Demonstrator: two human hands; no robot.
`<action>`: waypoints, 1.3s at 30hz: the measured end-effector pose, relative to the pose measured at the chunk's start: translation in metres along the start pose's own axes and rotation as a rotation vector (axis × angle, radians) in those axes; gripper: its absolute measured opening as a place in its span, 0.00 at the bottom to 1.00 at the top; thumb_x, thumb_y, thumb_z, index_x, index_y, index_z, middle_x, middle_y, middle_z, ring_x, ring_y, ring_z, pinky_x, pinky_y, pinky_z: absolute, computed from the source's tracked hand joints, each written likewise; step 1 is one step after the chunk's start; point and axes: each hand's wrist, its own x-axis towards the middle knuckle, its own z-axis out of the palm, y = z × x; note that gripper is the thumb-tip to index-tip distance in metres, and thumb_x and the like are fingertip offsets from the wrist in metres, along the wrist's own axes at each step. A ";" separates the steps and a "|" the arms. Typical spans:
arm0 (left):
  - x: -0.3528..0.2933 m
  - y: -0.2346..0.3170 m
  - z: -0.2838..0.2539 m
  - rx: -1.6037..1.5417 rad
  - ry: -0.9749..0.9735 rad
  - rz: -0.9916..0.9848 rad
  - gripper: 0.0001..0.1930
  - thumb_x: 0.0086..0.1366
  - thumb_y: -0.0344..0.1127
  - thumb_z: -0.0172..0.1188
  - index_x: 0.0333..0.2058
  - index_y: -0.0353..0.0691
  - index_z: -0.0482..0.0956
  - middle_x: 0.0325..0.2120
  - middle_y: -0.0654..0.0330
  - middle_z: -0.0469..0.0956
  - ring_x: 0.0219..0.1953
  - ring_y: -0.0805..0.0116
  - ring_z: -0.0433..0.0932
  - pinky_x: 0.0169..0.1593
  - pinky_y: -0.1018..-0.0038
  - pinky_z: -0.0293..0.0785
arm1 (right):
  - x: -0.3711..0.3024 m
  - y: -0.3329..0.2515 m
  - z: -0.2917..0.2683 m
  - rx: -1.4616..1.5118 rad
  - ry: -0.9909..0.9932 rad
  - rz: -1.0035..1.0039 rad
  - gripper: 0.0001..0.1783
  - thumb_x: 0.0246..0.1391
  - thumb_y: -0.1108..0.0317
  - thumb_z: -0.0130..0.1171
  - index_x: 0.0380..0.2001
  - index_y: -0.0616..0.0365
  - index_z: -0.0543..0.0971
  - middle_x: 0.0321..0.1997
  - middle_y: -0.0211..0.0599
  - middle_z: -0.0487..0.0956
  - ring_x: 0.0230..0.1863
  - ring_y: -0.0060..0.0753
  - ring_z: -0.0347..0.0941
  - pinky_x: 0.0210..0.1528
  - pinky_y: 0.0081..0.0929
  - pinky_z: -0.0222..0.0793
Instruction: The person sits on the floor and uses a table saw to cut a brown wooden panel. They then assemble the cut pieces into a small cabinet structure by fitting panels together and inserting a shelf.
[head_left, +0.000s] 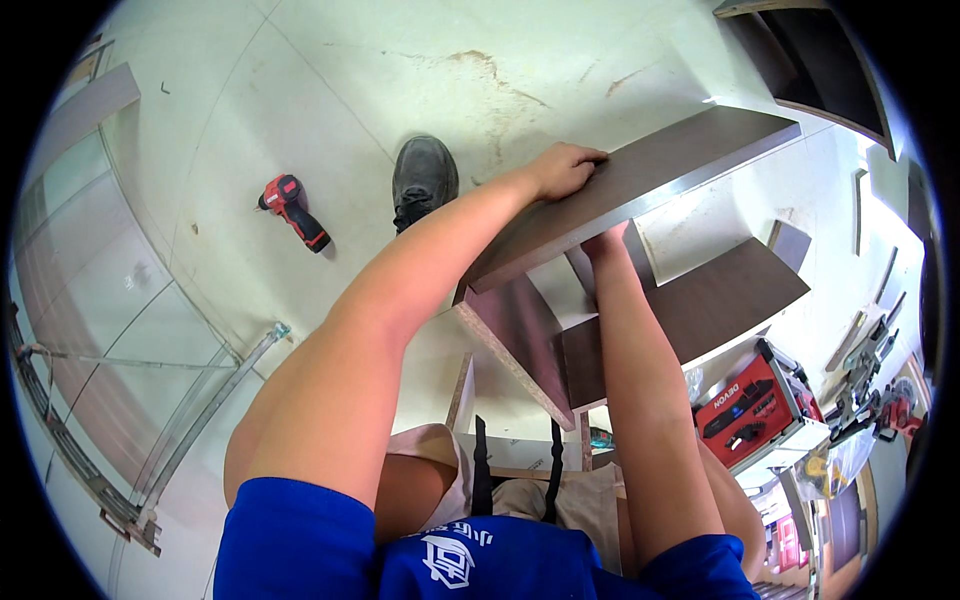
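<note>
A long dark brown board [690, 160] with a pale edge lies across the top of a partly built wooden frame, in front of me. My left hand [568, 170] grips its far left edge, fingers curled on the upper face. My right hand [606, 240] reaches up under the same board; its fingers are hidden behind it. An upright reddish-brown panel [515, 320] with a raw chipboard edge meets the board's near end. Below and to the right is a second dark brown board [725, 295], roughly parallel to the first, beyond my right forearm.
A red and black cordless drill [296, 214] lies on the pale floor at left, near my dark shoe [424, 180]. A metal frame [190, 430] stands at far left. At right are a red tool case [745, 410], assorted tools and loose panels. A dark cabinet piece [825, 65] sits at upper right.
</note>
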 end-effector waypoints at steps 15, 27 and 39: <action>0.002 -0.006 0.001 0.032 -0.026 0.012 0.20 0.67 0.32 0.47 0.56 0.37 0.76 0.51 0.47 0.79 0.53 0.55 0.78 0.58 0.65 0.71 | -0.026 -0.012 0.027 -0.088 0.150 -0.028 0.11 0.54 0.63 0.64 0.36 0.57 0.77 0.30 0.35 0.78 0.21 0.30 0.73 0.18 0.31 0.65; -0.002 -0.006 -0.004 -0.081 -0.023 -0.023 0.21 0.70 0.32 0.49 0.58 0.31 0.71 0.55 0.47 0.76 0.58 0.59 0.74 0.62 0.69 0.66 | -0.024 -0.018 0.026 -0.279 0.154 0.057 0.14 0.58 0.58 0.64 0.32 0.60 0.79 0.30 0.34 0.81 0.28 0.27 0.76 0.26 0.27 0.77; -0.087 0.069 -0.051 0.101 -0.031 -0.019 0.23 0.70 0.43 0.51 0.55 0.29 0.72 0.50 0.42 0.77 0.54 0.52 0.77 0.58 0.64 0.70 | -0.030 -0.022 0.021 -0.305 0.135 0.119 0.14 0.58 0.60 0.64 0.34 0.62 0.78 0.33 0.36 0.82 0.30 0.25 0.77 0.30 0.24 0.79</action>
